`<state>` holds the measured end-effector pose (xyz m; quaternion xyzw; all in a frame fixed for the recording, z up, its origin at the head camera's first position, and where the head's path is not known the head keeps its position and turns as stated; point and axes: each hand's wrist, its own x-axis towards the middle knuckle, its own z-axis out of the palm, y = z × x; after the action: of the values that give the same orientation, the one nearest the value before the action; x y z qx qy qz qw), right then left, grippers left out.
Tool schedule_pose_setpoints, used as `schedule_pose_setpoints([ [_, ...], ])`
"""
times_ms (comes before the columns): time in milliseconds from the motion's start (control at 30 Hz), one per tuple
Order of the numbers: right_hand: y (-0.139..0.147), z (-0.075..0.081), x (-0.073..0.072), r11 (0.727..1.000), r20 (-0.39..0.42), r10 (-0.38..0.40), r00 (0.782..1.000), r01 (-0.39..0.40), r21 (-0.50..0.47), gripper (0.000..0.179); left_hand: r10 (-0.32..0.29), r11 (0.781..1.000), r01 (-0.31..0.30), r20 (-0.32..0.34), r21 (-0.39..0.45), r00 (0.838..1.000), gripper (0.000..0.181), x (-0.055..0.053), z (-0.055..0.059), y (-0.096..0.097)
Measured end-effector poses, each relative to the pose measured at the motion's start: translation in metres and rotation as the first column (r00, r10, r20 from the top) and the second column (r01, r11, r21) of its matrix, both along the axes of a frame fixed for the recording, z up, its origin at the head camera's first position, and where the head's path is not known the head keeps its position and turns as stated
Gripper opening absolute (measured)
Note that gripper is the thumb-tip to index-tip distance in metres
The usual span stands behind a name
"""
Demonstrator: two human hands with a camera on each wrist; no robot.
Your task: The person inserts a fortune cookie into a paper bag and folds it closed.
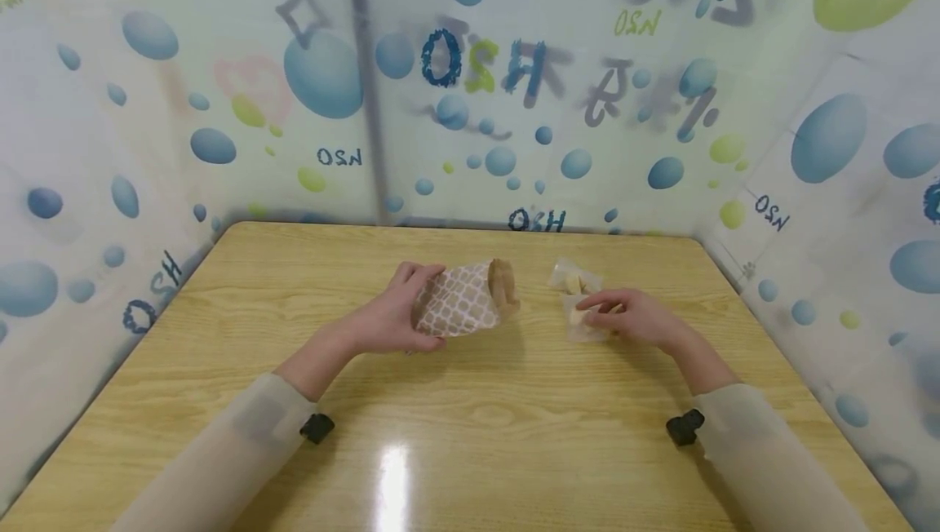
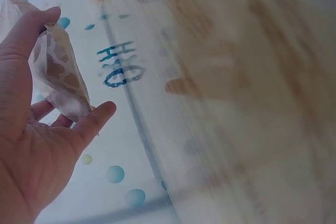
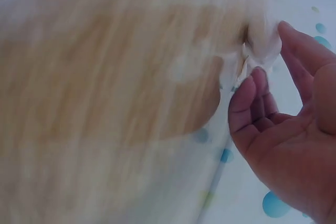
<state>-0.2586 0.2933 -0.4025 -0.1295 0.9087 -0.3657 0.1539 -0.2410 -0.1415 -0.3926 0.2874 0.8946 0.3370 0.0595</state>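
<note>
My left hand (image 1: 400, 312) holds a brown paper bag (image 1: 457, 301) with a white lattice print. Its thumb and fingers span the closed end, and the bag lies on its side with the open mouth facing right. In the left wrist view the bag (image 2: 60, 69) sits between thumb and fingers. Farther right, my right hand (image 1: 635, 320) has its thumb and curled fingertips at a small clear packet (image 1: 576, 334) with pale contents. The right wrist view shows a packet (image 3: 264, 38) between thumb and fingers. Just behind it lies another clear packet (image 1: 565, 275), also with something pale inside.
Both hands are over a light wood table (image 1: 485, 426) with a glossy reflection near its front. A patterned backdrop (image 1: 455, 148) with blue and green spots rises behind the table and along both sides. Black wrist cameras (image 1: 317, 427) sit at the sleeve cuffs.
</note>
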Motion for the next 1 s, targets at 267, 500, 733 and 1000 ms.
schedule_pose_setpoints([
  [267, -0.010, 0.004, 0.003, 0.999, 0.030, 0.022, 0.999, -0.024, 0.037, 0.029, -0.004, 1.000, 0.004, -0.026, -0.002, 1.000, 0.110, 0.000, -0.002, -0.001],
  [500, -0.013, 0.002, 0.004, 1.000, 0.062, -0.015, 0.998, 0.015, -0.004, 0.040, -0.007, 1.000, 0.007, -0.028, -0.004, 1.000, 0.111, 0.000, -0.003, -0.002],
  [733, -0.016, 0.002, 0.003, 0.999, -0.006, -0.023, 1.000, 0.023, 0.041, 0.049, 0.009, 1.000, -0.009, -0.011, -0.008, 1.000, 0.111, -0.001, -0.004, -0.002],
  [1000, -0.025, 0.018, 0.008, 0.993, -0.059, -0.071, 0.996, 0.065, -0.096, 0.051, 0.012, 1.000, -0.012, -0.010, -0.009, 1.000, 0.111, -0.002, -0.004, -0.002],
])
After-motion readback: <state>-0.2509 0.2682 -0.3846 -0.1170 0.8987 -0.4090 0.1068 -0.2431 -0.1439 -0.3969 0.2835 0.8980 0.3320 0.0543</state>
